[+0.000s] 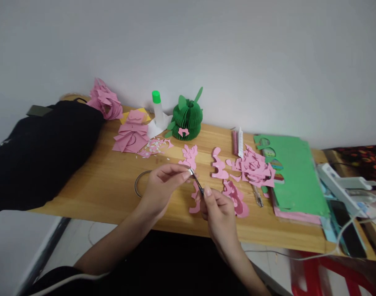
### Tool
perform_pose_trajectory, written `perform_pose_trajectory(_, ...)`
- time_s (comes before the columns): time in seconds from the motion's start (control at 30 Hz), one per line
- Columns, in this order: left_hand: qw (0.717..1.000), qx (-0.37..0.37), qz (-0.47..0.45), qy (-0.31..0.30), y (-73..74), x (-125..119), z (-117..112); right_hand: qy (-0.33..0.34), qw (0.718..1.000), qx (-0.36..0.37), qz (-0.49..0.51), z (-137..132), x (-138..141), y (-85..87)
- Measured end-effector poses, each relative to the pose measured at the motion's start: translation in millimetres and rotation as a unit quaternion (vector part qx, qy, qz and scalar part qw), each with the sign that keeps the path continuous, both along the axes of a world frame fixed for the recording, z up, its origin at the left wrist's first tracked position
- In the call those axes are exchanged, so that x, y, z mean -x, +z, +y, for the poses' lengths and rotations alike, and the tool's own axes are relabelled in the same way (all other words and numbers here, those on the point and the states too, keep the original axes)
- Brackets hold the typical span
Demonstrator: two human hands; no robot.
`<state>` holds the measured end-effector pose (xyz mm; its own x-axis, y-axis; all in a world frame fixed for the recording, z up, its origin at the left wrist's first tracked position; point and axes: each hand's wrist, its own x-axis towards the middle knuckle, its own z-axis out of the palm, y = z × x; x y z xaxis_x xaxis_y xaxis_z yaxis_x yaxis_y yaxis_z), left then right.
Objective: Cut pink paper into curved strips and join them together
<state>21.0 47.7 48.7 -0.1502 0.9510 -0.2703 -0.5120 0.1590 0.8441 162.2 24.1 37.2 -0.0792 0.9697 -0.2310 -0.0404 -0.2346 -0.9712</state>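
My left hand (163,181) pinches the pale upper end of a thin dark stick (196,180) just above the wooden table (107,185). Lower down the same stick, my right hand (218,207) is closed around its other end. Both hands hover over pink cut-out paper shapes (234,197) near the table's front edge. More pink cut-outs (189,156) lie just beyond the stick. A ring of wire (139,183) lies on the table left of my left hand.
A black bag (42,152) fills the table's left end. At the back stand a green-capped glue bottle (157,109), a green honeycomb paper ball (187,119) and pink folded paper (131,135). Green sheets (291,172) and a white device (342,185) lie right.
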Motion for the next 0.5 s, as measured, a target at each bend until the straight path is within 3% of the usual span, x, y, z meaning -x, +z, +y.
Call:
perform_pose_trajectory(0.2, 1.000, -0.010, -0.016, -0.011, -0.7, 2.1, -1.5, 0.004, 1.000, -0.007, 0.002, -0.2, -2.0, 3.0)
perform_pose_trajectory(0.5, 0.996, -0.041, -0.062, -0.038, 1.9, 7.1, 0.4, 0.038, 0.997, 0.055, 0.045, -2.4, -10.2, -0.7)
